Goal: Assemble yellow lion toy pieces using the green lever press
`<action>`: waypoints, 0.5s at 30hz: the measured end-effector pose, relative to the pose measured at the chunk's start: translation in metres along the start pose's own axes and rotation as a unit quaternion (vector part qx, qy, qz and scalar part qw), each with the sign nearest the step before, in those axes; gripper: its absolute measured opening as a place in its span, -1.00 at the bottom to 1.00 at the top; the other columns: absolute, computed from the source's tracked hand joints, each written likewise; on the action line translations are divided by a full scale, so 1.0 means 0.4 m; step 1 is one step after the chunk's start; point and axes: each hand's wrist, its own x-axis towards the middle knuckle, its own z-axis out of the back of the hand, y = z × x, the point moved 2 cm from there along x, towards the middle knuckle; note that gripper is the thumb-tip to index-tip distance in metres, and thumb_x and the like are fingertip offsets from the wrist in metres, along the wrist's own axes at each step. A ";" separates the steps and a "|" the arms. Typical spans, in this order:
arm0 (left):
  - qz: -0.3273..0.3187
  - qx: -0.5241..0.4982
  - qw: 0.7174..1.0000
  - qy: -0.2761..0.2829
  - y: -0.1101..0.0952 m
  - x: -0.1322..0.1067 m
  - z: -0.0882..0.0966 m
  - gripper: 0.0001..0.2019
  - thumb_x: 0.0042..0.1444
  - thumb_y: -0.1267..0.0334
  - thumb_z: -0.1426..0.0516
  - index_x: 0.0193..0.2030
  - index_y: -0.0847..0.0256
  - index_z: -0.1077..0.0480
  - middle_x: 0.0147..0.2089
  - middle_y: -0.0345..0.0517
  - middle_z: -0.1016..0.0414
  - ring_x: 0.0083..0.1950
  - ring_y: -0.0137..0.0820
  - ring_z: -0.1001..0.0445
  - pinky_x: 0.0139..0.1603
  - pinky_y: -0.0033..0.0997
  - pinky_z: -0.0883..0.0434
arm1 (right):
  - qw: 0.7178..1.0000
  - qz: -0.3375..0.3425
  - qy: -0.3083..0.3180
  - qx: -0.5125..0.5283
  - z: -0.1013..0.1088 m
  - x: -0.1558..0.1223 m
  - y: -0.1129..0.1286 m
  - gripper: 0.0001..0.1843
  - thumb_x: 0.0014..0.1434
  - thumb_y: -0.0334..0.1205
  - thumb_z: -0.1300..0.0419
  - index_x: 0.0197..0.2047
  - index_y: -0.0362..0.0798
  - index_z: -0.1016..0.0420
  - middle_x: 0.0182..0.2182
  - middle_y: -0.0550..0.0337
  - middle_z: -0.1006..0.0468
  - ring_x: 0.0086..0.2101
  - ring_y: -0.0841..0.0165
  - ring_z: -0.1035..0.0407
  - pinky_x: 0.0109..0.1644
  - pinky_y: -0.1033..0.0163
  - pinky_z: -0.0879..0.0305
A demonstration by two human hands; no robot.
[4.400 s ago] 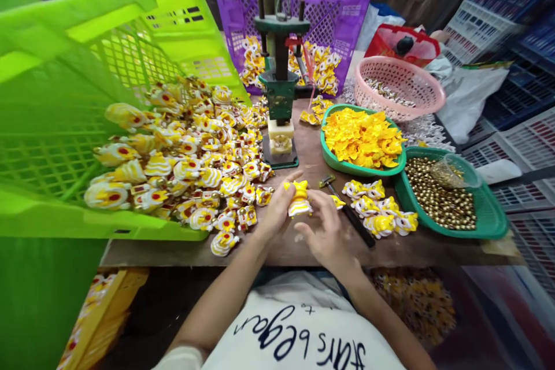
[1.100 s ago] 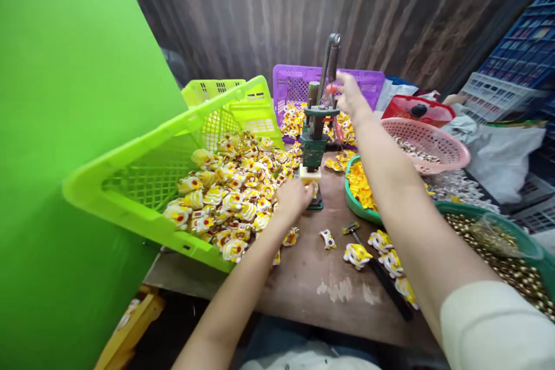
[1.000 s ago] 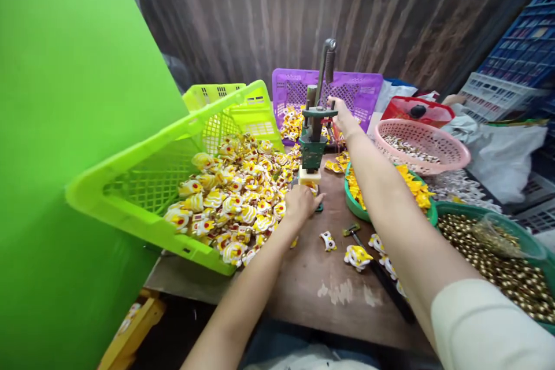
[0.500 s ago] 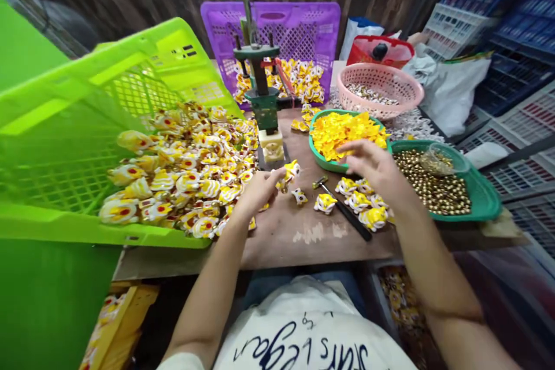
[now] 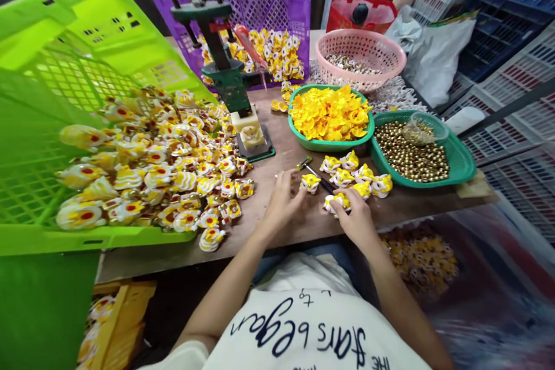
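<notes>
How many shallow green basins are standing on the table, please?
2: the first basin, heaped with yellow pieces, right of the press; the second basin, with gold-coloured beads, right of the first. None seems hidden.

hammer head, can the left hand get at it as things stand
Probably yes: the left hand is close by, and nothing seems to lie between its fingers and the hammer head.

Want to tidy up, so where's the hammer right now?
In the head view, the hammer lies on the table just right of centre, below the green tray of yellow pieces, its handle running toward the right hand.
</notes>
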 end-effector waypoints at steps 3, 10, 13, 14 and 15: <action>-0.043 0.009 0.997 0.063 0.032 0.035 -0.013 -0.56 0.21 0.21 -0.16 0.22 0.21 -0.31 0.14 0.08 -0.43 0.10 -0.23 -0.42 0.07 -0.26 -0.37 | 0.999 0.027 0.004 -0.022 -0.034 0.001 -0.005 -0.73 0.25 -0.16 -0.12 -0.03 -0.08 -0.45 -0.09 -0.06 -0.53 -0.03 0.12 -0.43 0.12 -0.02 -0.37; -0.020 0.024 0.996 0.079 0.055 0.090 -0.022 -0.71 0.23 0.15 -0.15 0.00 0.28 -0.37 -0.09 0.01 -0.50 -0.05 -0.24 -0.43 -0.04 -0.27 -0.36 | 0.997 0.076 -0.015 -0.020 -0.070 0.037 -0.048 -0.71 0.23 -0.17 -0.22 0.01 -0.03 -0.48 -0.08 -0.01 -0.55 -0.01 0.12 -0.44 0.15 -0.05 -0.39; -0.026 0.028 0.996 0.079 0.058 0.097 -0.016 -0.70 0.22 0.16 -0.15 0.02 0.29 -0.36 -0.07 0.02 -0.49 -0.02 -0.24 -0.42 0.00 -0.26 -0.36 | 0.994 0.105 -0.002 -0.033 -0.080 0.041 -0.043 -0.70 0.22 -0.21 -0.25 0.03 -0.01 -0.49 -0.10 0.01 -0.54 -0.03 0.12 -0.45 0.15 -0.05 -0.39; -0.033 0.031 0.996 0.083 0.058 0.096 -0.013 -0.69 0.21 0.17 -0.15 0.03 0.29 -0.35 -0.05 0.03 -0.49 0.00 -0.23 -0.42 0.02 -0.24 -0.36 | 0.993 0.111 0.008 -0.040 -0.087 0.040 -0.040 -0.68 0.21 -0.22 -0.25 0.04 -0.01 -0.49 -0.10 0.00 -0.53 -0.03 0.12 -0.44 0.16 -0.06 -0.39; -0.041 0.034 0.995 0.088 0.057 0.094 -0.011 -0.67 0.21 0.19 -0.14 0.06 0.30 -0.34 -0.02 0.05 -0.48 0.03 -0.22 -0.42 0.05 -0.22 -0.36 | 0.992 0.115 0.018 -0.048 -0.095 0.036 -0.037 -0.66 0.21 -0.23 -0.25 0.06 -0.02 -0.48 -0.09 -0.01 -0.52 -0.02 0.11 -0.43 0.17 -0.07 -0.38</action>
